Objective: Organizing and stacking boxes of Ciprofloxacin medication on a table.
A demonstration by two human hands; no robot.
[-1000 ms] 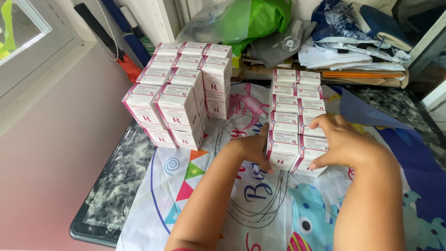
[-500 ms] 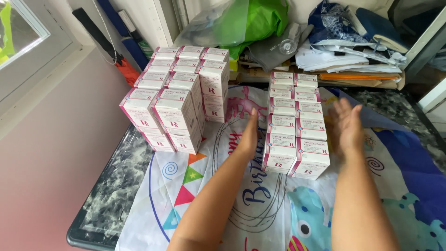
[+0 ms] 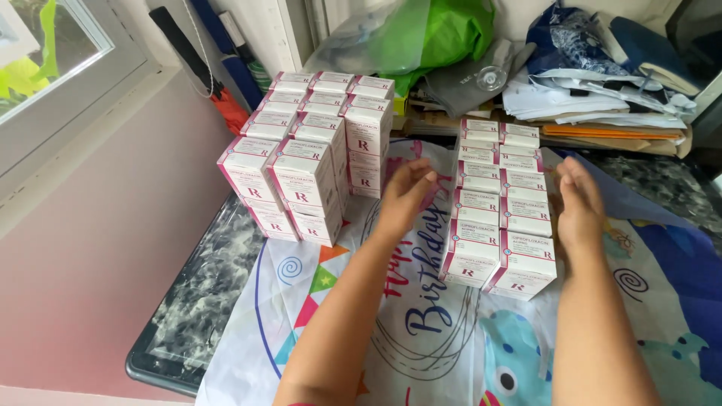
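— Flanking the smaller block of boxes (image 3: 496, 203), both hands stand open with flat palms turned toward it. Is either one gripping anything?

— No. The left hand (image 3: 404, 197) has its fingers spread loosely and holds nothing; it hovers just beside the block's left face, and whether it touches cannot be told. The right hand (image 3: 577, 207) is open too, fingers straight and together, close by the right face, empty.

— Where does that block sit?

— On the patterned cloth (image 3: 421, 331) that covers the table, toward the far side, right of the middle. It is two boxes wide and several rows deep, white cartons with pink edges, lined up away from the person.

— And the other cartons?

— A larger stack of boxes (image 3: 308, 162) of the same kind stands to the left, near the table's far left corner, three wide and two layers high. It is apart from the smaller block, with the left hand between the two.

— What lies around them?

— A dark marbled table top (image 3: 199, 301) shows past the cloth's left edge. Behind the boxes, along the far edge, a green plastic bag (image 3: 440, 34), a grey cloth (image 3: 470, 79), and a pile of papers and folders (image 3: 602, 105) at the far right.
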